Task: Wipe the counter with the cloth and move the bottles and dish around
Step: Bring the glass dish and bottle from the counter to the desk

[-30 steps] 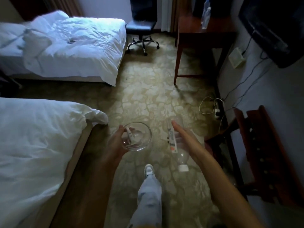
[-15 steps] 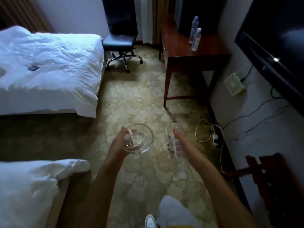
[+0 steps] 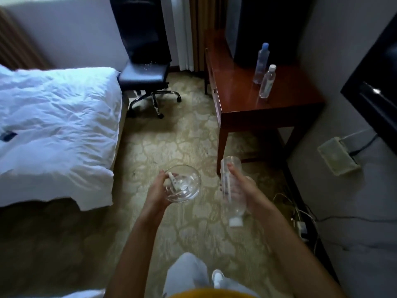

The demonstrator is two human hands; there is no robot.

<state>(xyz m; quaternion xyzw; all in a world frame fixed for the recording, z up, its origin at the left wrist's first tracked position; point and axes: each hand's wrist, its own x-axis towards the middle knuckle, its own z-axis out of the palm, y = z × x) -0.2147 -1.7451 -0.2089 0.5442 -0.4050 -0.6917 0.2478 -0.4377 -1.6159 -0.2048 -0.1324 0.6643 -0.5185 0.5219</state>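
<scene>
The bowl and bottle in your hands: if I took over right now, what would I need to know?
Left hand: grips the glass bowl by its near rim; a small white thing lies inside.
Right hand: grips a clear bottle upside down, white cap at the bottom.
Both are carried over the carpet, not yet set down.
Two more bottles, blue-capped and white-capped, stand upright on the wooden desk ahead to the right.
No cloth shows in this view, so whether any wiping is done cannot be told.
Left: probably set bowl and bottle down on the desk, find the cloth, wipe.
</scene>
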